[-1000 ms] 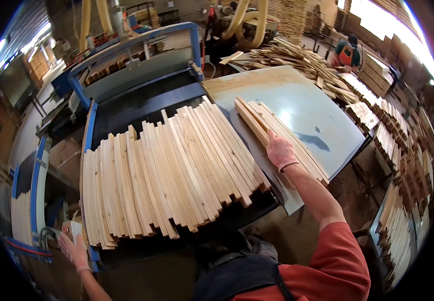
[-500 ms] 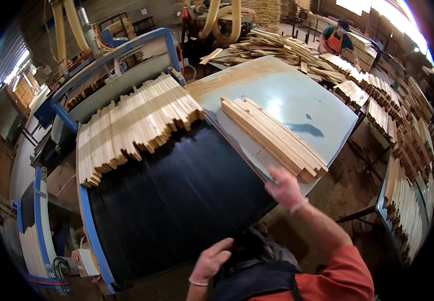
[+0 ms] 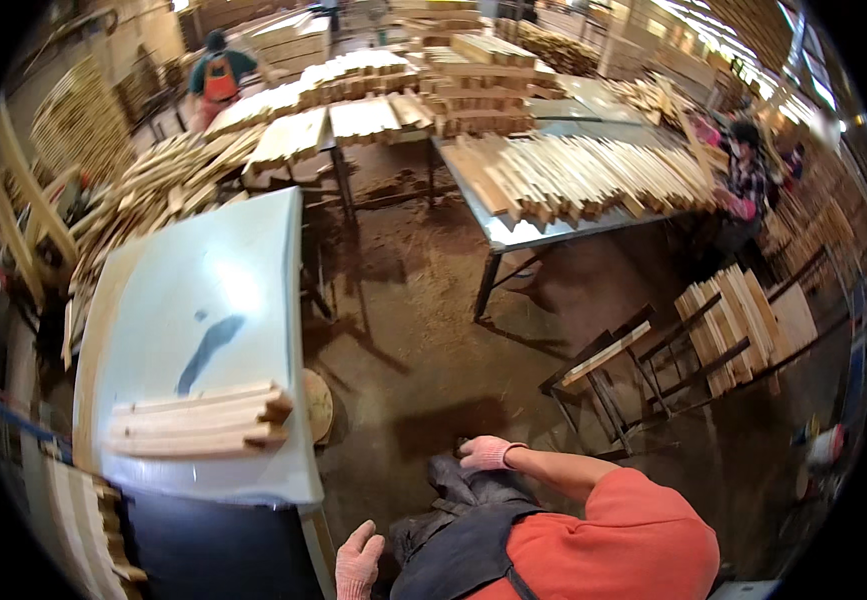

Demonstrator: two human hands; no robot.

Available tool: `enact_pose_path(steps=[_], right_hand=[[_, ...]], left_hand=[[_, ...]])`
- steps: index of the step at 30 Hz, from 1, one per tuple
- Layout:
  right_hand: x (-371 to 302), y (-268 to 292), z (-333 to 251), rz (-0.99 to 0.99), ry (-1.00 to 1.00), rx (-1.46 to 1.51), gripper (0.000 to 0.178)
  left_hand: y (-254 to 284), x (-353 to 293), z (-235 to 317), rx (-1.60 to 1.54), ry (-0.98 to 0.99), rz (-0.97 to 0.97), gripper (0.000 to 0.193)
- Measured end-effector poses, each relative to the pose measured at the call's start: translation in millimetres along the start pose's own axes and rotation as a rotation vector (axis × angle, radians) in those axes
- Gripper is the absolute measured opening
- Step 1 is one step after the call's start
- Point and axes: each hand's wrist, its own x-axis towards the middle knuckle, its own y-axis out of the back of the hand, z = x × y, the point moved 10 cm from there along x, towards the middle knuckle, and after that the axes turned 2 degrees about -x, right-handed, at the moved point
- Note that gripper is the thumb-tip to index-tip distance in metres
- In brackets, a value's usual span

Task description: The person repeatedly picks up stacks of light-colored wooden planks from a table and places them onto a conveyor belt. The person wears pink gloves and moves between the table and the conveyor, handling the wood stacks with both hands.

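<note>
My left hand [image 3: 359, 562], in a pale glove, is at the lower edge beside the black conveyor belt [image 3: 213, 545]. It holds nothing, and its fingers are loosely extended. In front of my dark apron, my right hand [image 3: 486, 453] hangs over the floor, gloved too. Its fingers are slightly bent, with no object visible in them. A few pale wooden boards [image 3: 198, 425] lie side by side on the near end of the smooth grey-blue table [image 3: 143, 310] to my left. More wooden strips [image 3: 78, 525] sit on the belt at the lower left.
Ahead, a metal-edged table [image 3: 513, 238] bears a row of wooden strips [image 3: 593, 175]. A person [image 3: 743, 185] stands at its right end; another person [image 3: 216, 80] works far left. A dark metal rack [image 3: 693, 355] with boards stands right. Loose scrap wood [image 3: 153, 195] is piled beyond the grey-blue table.
My view has swung right, away from the belt and toward the open floor. My right hand has left the boards' near end and come in front of my body. The boards stay on the table.
</note>
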Motion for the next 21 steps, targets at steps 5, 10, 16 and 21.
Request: enact_pose_path(steps=[5,10,16,21], right_hand=[[2,-38,175,0.039,-0.041,-0.030,0.047],[-25,45,246,0.234,-0.197,0.137,0.022],[3,40,321,0.315,-0.251,1.652,0.020],[24,45,357,0.290,-0.514,1.430,0.015]], left_hand=[[-84,92,49,0.310,0.004,-0.167,0.053],[-191,183,102,0.492,-0.070,-0.238,0.067],[-269,256,122,0.662,-0.090,-0.381,0.076],[-285,319,152,0.743,0.014,-0.391,0.073]])
